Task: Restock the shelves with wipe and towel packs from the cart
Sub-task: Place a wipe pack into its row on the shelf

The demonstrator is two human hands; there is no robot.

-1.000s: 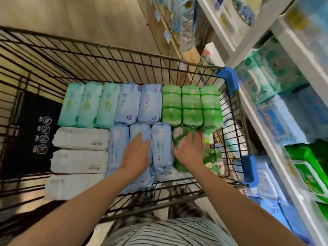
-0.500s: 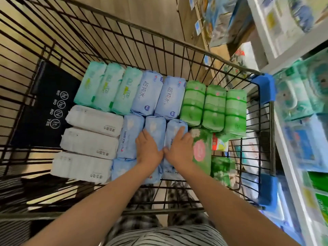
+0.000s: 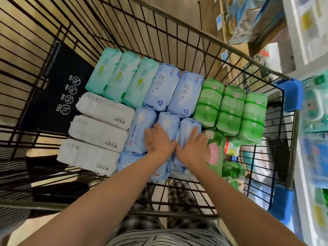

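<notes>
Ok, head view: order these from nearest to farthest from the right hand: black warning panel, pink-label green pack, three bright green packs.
From the right hand:
1. pink-label green pack, directly on its right.
2. three bright green packs, far row, to the right.
3. black warning panel, far over on the left.
</notes>
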